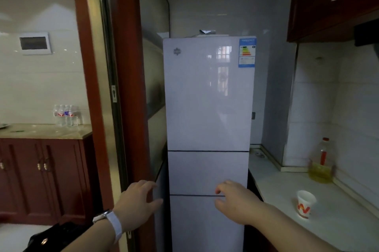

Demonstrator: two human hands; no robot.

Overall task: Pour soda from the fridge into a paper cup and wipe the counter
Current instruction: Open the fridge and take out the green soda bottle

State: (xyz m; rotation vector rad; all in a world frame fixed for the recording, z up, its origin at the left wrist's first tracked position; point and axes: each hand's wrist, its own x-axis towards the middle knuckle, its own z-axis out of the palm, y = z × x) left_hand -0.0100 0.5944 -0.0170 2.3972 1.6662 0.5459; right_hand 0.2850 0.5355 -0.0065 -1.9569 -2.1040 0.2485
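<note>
A tall white fridge (209, 96) with three doors stands straight ahead, all doors closed. My left hand (137, 204), with a white watch on its wrist, is raised just left of the fridge, fingers loosely spread and holding nothing. My right hand (235, 198) is held in front of the seam between the middle and bottom doors, fingers relaxed and empty. A white paper cup (305, 203) with a red and yellow mark stands upright on the pale counter (287, 186) to the right. No soda is in sight.
A bottle of yellow oil (321, 164) stands at the counter's back by the tiled wall. Dark red wall cabinets (328, 1) hang above. A red door frame (127, 87) stands left of the fridge; beyond it, water bottles (66, 115) sit on a sideboard.
</note>
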